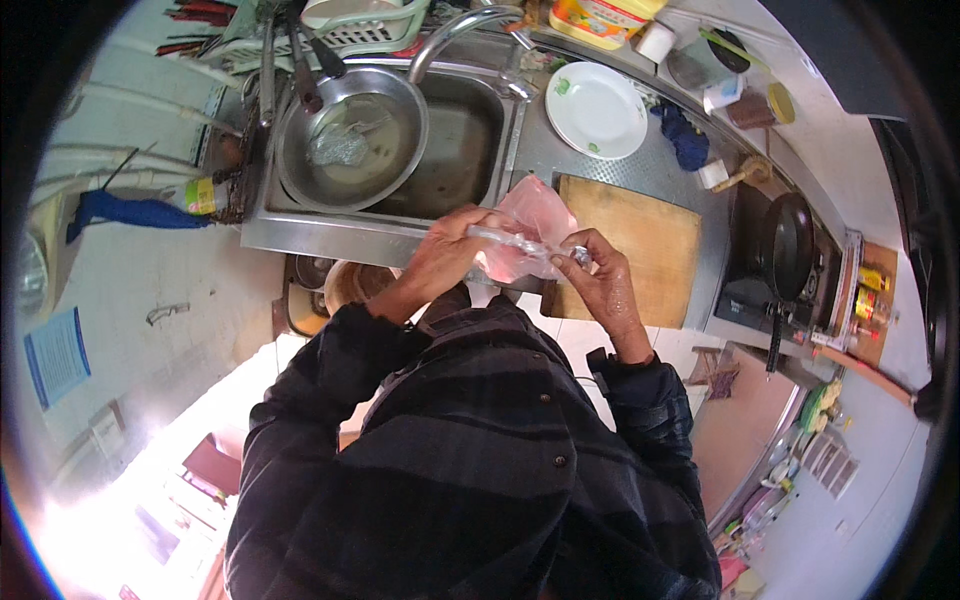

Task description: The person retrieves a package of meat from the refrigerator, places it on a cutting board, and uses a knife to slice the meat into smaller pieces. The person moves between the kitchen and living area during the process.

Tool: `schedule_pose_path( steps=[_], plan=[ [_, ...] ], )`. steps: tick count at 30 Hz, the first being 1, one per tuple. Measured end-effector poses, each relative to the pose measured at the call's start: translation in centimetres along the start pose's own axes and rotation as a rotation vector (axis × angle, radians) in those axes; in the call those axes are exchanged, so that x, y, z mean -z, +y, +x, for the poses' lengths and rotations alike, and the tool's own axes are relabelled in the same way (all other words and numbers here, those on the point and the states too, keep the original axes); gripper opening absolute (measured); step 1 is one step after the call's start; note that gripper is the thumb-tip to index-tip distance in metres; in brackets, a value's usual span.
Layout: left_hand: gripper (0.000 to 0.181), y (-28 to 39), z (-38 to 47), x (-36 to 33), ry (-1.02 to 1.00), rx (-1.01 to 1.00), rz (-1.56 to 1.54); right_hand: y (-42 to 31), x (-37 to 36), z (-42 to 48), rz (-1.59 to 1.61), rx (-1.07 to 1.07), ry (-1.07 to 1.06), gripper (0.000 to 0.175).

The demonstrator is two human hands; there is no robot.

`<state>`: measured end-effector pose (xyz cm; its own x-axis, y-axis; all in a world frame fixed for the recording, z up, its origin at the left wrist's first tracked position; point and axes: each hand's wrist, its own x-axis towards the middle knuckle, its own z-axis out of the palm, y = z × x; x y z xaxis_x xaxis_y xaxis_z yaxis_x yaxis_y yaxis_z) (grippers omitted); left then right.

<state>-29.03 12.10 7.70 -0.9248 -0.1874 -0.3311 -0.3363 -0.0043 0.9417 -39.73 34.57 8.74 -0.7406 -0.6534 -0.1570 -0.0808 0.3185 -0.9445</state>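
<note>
My left hand (pixel 452 238) and my right hand (pixel 606 276) are held up in front of my body, at the front edge of the counter. A twisted length of clear plastic film (pixel 514 239) stretches between them, gripped at both ends. Around it spreads a thin pink plastic bag (pixel 536 201), partly see-through; whether anything is inside it I cannot tell. My right thumb and forefinger pinch a crumpled bit of the clear plastic. Just beyond my right hand lies a wooden cutting board (pixel 637 240).
A metal basin (pixel 409 169) with water and a clear plastic item (pixel 339 145) sits in the steel sink (pixel 469 142), below a curved faucet (pixel 442 37). A white plate (pixel 596 111) lies behind the board. Right of it stand a stove (pixel 739 277) and a dark wok (pixel 789 240).
</note>
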Motion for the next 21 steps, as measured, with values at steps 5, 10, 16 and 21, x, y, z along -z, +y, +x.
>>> schedule_pose_path(
  steps=[5, 10, 16, 21],
  plan=[
    [0.032, 0.1, -2.1, 2.7, 0.013, -0.365, 0.201, 2.0, 3.5, -0.5, 0.334, -0.061, 0.381, 0.005],
    [0.03, 2.1, -4.5, 2.8, -0.12, -0.061, 0.069, 0.0, 5.0, 2.4, 0.174, -0.067, 0.474, 0.011],
    [0.027, 2.9, -4.7, 1.8, -0.092, -0.077, 0.012, -6.0, 3.3, 1.6, -0.607, 0.496, 0.449, 0.013],
    [0.016, 2.2, -4.8, 1.1, -0.139, -0.079, -0.113, -2.4, -2.9, 3.6, -0.424, 0.448, -0.313, 0.016]
  ],
)
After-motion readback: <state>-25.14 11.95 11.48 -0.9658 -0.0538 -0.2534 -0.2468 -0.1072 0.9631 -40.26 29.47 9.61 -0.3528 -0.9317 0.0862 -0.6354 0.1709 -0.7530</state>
